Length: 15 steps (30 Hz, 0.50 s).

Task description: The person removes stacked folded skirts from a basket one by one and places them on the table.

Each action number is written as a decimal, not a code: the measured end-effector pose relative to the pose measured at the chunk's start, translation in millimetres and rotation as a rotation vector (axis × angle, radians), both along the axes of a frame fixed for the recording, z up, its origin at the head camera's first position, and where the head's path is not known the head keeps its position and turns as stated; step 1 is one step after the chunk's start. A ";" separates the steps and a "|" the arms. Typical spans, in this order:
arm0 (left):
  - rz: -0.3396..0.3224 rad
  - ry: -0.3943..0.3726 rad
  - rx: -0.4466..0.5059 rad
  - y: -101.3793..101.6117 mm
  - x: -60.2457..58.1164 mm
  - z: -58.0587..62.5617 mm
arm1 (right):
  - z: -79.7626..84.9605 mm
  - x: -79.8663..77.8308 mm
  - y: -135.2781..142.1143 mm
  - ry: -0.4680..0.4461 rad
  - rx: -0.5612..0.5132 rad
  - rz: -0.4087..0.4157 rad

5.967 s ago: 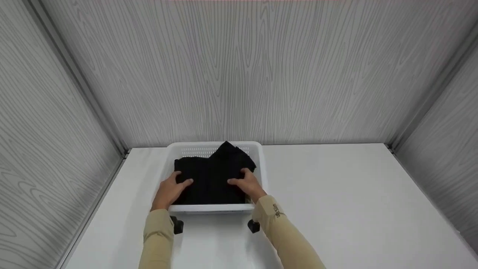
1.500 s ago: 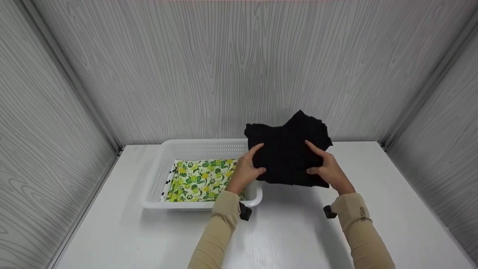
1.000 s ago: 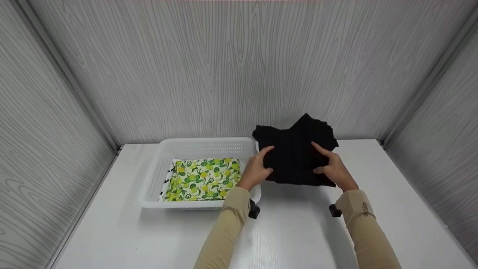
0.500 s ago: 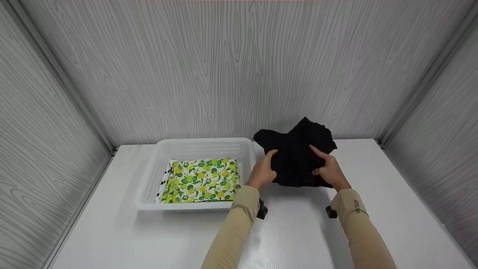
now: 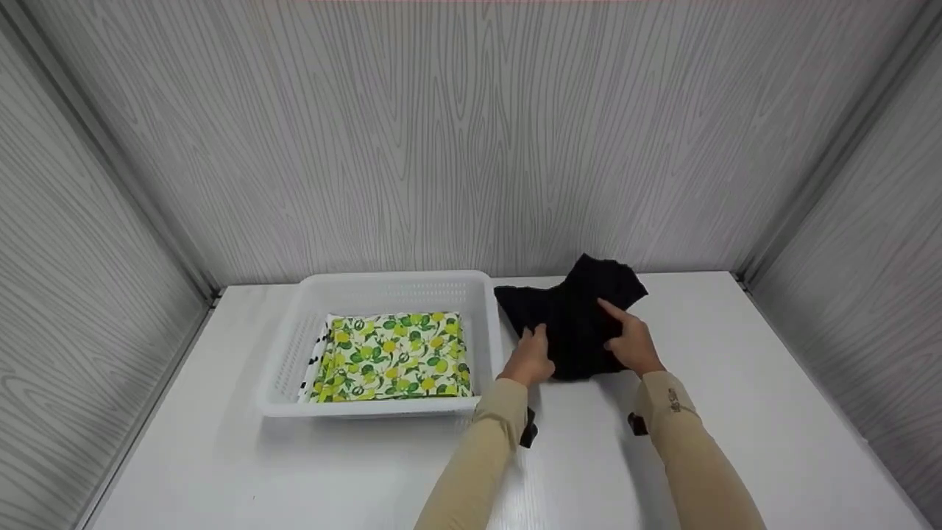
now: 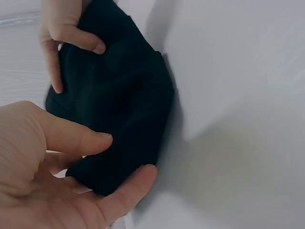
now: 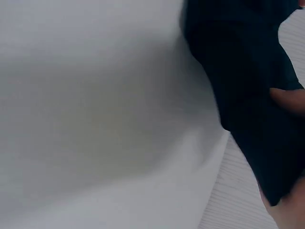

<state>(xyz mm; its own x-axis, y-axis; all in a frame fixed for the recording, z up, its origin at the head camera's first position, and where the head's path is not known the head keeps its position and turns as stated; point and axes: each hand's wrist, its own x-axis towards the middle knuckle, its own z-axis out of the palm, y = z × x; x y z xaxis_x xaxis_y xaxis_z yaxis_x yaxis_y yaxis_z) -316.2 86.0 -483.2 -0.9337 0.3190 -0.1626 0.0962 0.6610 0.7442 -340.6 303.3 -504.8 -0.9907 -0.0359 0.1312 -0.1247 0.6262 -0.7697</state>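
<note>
Head view shows your left hand [image 5: 531,359] and right hand [image 5: 634,344] pinching the black cloth [image 5: 575,331] near the back edge of the table [image 5: 736,390], beside the basket [image 5: 368,409], so hold both sides level.

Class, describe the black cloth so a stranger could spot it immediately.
On the white table, find the white basket. Just to its right, the person's left hand and right hand grip the black cloth. Unlike the fruit-print cloth inside the basket, it is plain black.
</note>
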 end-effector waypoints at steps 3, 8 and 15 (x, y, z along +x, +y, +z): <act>0.000 -0.017 -0.001 3.6 0.7 -1.8 | -6.7 1.4 0.9 0.028 0.008 -0.105; 0.022 0.031 -0.008 8.0 -1.0 -4.5 | -14.0 4.2 0.9 0.040 0.028 -0.235; 0.152 0.183 -0.072 10.4 -3.9 -8.8 | -22.0 8.5 -3.5 0.010 0.017 -0.349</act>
